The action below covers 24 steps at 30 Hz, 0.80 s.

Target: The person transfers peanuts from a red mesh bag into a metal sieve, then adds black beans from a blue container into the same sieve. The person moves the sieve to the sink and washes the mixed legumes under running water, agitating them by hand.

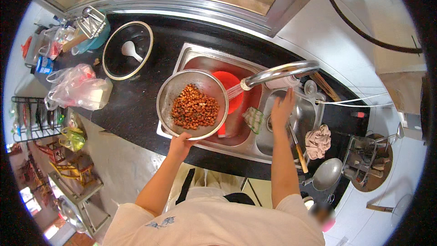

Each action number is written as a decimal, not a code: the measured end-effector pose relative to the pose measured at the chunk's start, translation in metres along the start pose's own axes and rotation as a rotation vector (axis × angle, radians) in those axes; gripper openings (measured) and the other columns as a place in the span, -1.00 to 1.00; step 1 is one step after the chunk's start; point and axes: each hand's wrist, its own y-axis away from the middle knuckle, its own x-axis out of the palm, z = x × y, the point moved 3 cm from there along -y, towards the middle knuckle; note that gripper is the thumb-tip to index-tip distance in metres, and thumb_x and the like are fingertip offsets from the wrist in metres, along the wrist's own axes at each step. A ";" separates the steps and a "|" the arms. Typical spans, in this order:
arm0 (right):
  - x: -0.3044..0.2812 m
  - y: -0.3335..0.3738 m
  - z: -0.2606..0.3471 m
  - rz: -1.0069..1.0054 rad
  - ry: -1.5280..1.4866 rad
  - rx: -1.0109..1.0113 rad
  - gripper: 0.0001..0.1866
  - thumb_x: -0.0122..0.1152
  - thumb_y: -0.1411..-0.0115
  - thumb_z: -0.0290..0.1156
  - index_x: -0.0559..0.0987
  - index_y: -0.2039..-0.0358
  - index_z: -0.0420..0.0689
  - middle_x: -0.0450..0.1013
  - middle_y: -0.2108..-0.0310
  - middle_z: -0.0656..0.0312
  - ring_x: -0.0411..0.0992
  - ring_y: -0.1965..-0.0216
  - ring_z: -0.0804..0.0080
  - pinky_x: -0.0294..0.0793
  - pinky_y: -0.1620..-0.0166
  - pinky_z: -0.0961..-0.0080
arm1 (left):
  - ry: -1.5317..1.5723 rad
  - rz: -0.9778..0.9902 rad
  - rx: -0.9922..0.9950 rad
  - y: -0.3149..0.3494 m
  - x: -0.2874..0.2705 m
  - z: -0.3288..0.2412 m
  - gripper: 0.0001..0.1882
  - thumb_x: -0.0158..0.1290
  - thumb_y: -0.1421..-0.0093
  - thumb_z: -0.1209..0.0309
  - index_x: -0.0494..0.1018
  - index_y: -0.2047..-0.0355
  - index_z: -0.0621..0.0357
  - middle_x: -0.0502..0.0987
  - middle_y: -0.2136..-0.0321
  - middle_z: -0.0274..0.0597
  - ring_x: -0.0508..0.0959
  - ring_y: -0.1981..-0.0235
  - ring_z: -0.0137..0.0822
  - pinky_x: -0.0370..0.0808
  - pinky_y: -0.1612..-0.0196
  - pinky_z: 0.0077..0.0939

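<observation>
My left hand (183, 143) grips the near rim of a round metal bowl (166, 92), which sits over the left part of the sink (191, 59). Inside are small reddish-brown pieces (195, 108) that look like peanuts or beans. Water streams from the curved faucet (282, 71) beside the bowl, toward a red basin (231, 82) partly hidden behind it. Over the smaller right sink bowl, my right hand (283, 105) is stretched out with nothing visible in it. A wooden-handled utensil (298, 150) leans just beside that wrist, and a green-and-white cloth or scrubber (254, 120) lies left of it.
On the black counter, a round dark lid (114, 59) carries a white rice paddle (131, 50); plastic bags (77, 86) lie at left. Right of the sink are a crumpled cloth (317, 142), a metal ladle or small pan (328, 174) and a wire utensil rack (362, 159).
</observation>
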 end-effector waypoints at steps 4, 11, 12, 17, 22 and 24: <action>0.008 0.097 0.074 0.599 -0.622 0.336 -0.74 0.04 -0.11 -0.51 0.47 0.15 -0.23 0.38 0.06 0.04 0.33 -0.02 0.14 0.28 -0.10 0.29 | 0.007 0.005 0.042 0.004 -0.003 -0.009 -0.52 -0.10 0.00 0.64 0.23 0.00 0.43 0.42 0.08 0.08 0.49 0.09 0.03 0.55 0.05 -0.09; 0.133 0.186 0.078 0.941 -0.861 0.961 -0.48 0.23 -0.11 -0.25 0.35 -0.01 -0.25 0.44 0.19 0.06 0.45 0.20 0.21 0.53 0.28 0.35 | -0.024 -0.096 0.045 0.020 -0.008 -0.031 -0.39 -0.13 0.03 0.71 0.11 -0.11 0.29 0.35 -0.01 0.09 0.46 0.03 0.09 0.54 0.05 -0.02; 0.134 0.184 0.080 0.955 -0.984 0.955 -0.52 0.21 -0.12 -0.26 0.36 0.02 -0.26 0.45 0.24 0.07 0.47 0.26 0.22 0.55 0.36 0.35 | -0.012 -0.089 0.051 0.023 -0.010 -0.033 -0.38 -0.13 0.03 0.72 0.09 -0.12 0.29 0.35 -0.02 0.09 0.45 0.02 0.09 0.53 0.04 -0.01; 0.067 0.151 0.111 1.215 -1.192 1.254 -0.82 0.15 -0.15 -0.36 0.38 0.32 -0.15 0.39 0.56 0.21 0.35 0.68 0.43 0.42 0.58 0.40 | 0.054 -0.109 0.084 0.039 -0.015 -0.045 -0.33 -0.14 0.03 0.72 0.03 -0.16 0.28 0.31 -0.05 0.09 0.42 -0.02 0.10 0.51 0.00 0.02; -0.012 0.131 0.101 1.336 -0.887 0.958 -0.80 0.16 -0.13 -0.35 0.42 0.31 -0.17 0.40 0.56 0.17 0.40 0.64 0.38 0.41 0.58 0.40 | 0.050 -0.017 0.124 0.049 -0.007 -0.062 -0.36 -0.15 0.00 0.70 0.03 -0.16 0.29 0.30 -0.07 0.09 0.43 -0.01 0.08 0.51 0.00 0.00; -0.028 0.130 0.097 1.029 -0.495 0.441 -0.76 0.16 -0.12 -0.37 0.42 0.25 -0.21 0.42 0.47 0.11 0.45 0.53 0.36 0.44 0.50 0.34 | 0.044 -0.010 0.119 0.044 -0.013 -0.059 -0.36 -0.15 0.00 0.70 0.04 -0.16 0.27 0.32 -0.05 0.07 0.45 0.01 0.05 0.52 0.02 -0.02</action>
